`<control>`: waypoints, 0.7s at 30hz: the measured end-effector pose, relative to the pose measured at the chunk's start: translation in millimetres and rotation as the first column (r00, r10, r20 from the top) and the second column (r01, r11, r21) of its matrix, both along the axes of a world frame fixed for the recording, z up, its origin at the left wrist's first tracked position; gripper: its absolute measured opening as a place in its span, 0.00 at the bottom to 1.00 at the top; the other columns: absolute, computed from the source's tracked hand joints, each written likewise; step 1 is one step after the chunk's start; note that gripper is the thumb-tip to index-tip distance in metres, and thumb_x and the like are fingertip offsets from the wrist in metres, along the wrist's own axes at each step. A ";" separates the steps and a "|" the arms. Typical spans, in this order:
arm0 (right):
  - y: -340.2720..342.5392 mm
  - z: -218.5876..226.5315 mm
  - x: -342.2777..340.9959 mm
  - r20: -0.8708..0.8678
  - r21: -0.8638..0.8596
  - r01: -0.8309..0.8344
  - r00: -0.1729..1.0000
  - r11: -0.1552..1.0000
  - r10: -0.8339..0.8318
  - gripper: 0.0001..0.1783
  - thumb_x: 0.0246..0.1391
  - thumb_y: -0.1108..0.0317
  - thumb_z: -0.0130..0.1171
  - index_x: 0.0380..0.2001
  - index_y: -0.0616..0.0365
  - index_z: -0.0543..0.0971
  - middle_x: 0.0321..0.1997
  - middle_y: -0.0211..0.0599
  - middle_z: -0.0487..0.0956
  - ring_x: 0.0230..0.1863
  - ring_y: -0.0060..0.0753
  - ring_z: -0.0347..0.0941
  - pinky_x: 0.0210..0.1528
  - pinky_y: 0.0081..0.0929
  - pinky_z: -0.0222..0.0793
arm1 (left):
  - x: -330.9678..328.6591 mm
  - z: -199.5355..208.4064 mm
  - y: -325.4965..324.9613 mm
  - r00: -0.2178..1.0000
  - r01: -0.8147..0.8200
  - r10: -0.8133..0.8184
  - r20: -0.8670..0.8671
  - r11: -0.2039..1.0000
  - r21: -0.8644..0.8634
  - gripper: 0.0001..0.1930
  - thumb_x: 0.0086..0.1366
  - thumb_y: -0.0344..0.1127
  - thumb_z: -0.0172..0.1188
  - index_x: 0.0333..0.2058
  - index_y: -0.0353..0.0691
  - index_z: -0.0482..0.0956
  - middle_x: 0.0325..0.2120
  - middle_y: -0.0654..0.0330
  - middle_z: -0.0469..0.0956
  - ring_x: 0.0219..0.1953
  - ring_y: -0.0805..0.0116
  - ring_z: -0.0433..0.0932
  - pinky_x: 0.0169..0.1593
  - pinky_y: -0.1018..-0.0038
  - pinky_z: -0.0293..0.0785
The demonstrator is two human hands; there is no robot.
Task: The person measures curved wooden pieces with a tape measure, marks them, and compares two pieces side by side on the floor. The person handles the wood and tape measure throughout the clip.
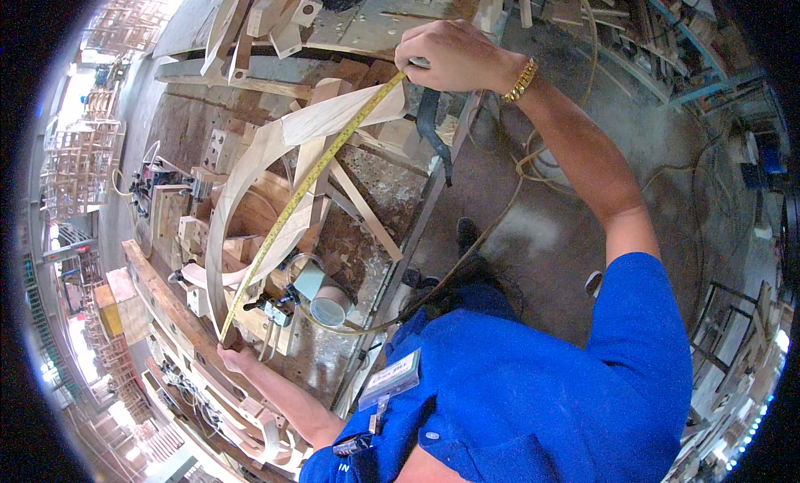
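Note:
A yellow tape measure is stretched straight across a curved, pale wooden frame piece. At the tape's upper end, my right hand is closed on it beside the wide tip of the wood. My left hand pinches the lower end, next to the narrow end of the curve; its fingers are partly hidden and small in view. Which hand has the tape's case I cannot make out. Under the curved piece stand wooden blocks and a thin strip on the workbench.
A pneumatic clamp with a round grey-white part sits on the bench near my body. More shaped wooden pieces lie at the bench's far end. A yellowish hose runs over the bench edge to the floor. Stacked wood stands at the right.

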State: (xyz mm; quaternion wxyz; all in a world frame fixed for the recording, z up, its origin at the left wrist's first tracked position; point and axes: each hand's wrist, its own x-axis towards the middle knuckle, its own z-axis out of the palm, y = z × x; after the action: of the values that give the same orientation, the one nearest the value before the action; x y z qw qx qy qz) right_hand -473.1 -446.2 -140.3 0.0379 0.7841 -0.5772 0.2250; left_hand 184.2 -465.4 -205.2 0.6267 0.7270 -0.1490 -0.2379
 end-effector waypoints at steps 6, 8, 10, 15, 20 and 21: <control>-1.9 -0.6 0.3 0.030 0.049 0.013 0.999 0.999 -0.014 0.10 0.49 0.61 0.55 0.26 0.55 0.79 0.31 0.40 0.79 0.38 0.47 0.79 0.42 0.43 0.76 | -0.1 -0.8 2.0 0.981 0.069 -0.075 0.180 0.997 0.040 0.20 0.66 0.40 0.51 0.46 0.27 0.75 0.40 0.47 0.79 0.41 0.49 0.81 0.43 0.57 0.85; -2.8 -0.8 -0.3 0.046 0.030 -0.013 0.999 0.999 0.012 0.10 0.49 0.61 0.55 0.26 0.55 0.79 0.31 0.40 0.79 0.39 0.47 0.79 0.42 0.43 0.76 | -5.2 2.8 3.3 0.985 0.072 -0.074 0.153 0.997 0.021 0.19 0.65 0.40 0.53 0.46 0.28 0.76 0.41 0.48 0.78 0.41 0.50 0.81 0.43 0.57 0.85; -3.4 -1.1 -0.9 0.049 0.033 -0.015 0.999 0.999 0.013 0.10 0.49 0.61 0.55 0.26 0.55 0.79 0.31 0.40 0.79 0.39 0.47 0.79 0.43 0.43 0.76 | -11.3 7.6 4.1 0.995 -0.087 0.087 -0.057 0.996 0.010 0.19 0.64 0.39 0.55 0.46 0.29 0.76 0.41 0.49 0.78 0.42 0.52 0.81 0.43 0.59 0.85; -4.5 -0.3 -0.4 0.032 0.053 0.007 0.999 0.999 -0.008 0.10 0.49 0.61 0.56 0.27 0.55 0.79 0.31 0.41 0.79 0.39 0.47 0.79 0.43 0.44 0.76 | -22.5 12.7 14.3 0.781 0.245 -0.299 0.548 0.954 0.171 0.18 0.64 0.38 0.58 0.48 0.32 0.75 0.42 0.52 0.77 0.42 0.57 0.79 0.43 0.63 0.83; -3.7 1.4 0.2 0.041 0.049 -0.008 0.999 0.999 0.006 0.10 0.49 0.61 0.56 0.27 0.56 0.79 0.32 0.42 0.79 0.40 0.47 0.79 0.44 0.44 0.76 | -17.0 11.0 11.8 0.943 0.279 -0.285 0.172 0.958 0.058 0.16 0.66 0.35 0.53 0.49 0.32 0.74 0.41 0.52 0.77 0.41 0.58 0.79 0.44 0.62 0.82; -3.3 1.6 0.1 0.032 0.069 0.001 0.999 0.998 -0.003 0.10 0.49 0.61 0.56 0.27 0.56 0.79 0.32 0.42 0.79 0.40 0.47 0.79 0.44 0.43 0.76 | -14.6 10.6 10.3 0.961 0.273 -0.271 0.047 0.962 -0.032 0.16 0.66 0.35 0.52 0.48 0.32 0.74 0.41 0.52 0.77 0.41 0.58 0.79 0.44 0.62 0.82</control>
State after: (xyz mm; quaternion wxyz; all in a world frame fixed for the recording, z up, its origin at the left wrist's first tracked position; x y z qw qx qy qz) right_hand -473.0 -449.5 -138.7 0.0016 0.7805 -0.5861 0.2176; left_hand 169.6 -455.1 -194.6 0.5986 0.6923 -0.2652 -0.3033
